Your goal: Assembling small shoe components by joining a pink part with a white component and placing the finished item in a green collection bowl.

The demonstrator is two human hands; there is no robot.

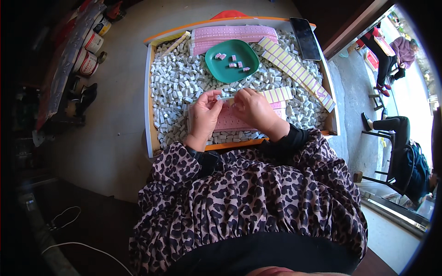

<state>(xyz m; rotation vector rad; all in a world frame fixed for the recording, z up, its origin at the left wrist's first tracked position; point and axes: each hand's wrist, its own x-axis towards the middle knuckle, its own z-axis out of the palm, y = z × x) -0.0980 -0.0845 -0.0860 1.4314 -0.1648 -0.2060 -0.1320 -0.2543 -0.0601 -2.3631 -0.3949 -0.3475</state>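
My left hand (206, 114) is closed in a pinch on a small pale block (219, 98). Close beside it, the fingers of my right hand (256, 110) are pinched together; what they hold is too small and covered to make out. A yellow striped paper strip (277, 94) sticks out to the right from behind my right hand. Under both hands lies a pink printed sheet (230, 122). A green plate (212, 64) just beyond my hands carries several small pink-and-white blocks (232, 65).
An orange-edged wooden tray (150, 92) is filled with loose grey-white blocks (177, 76). Pink sheets (235, 34) and long yellow strips (294, 71) lie on them. A dark phone (305, 39) rests at the far right corner. Cans (92, 42) stand on the left; people sit outside the doorway at right.
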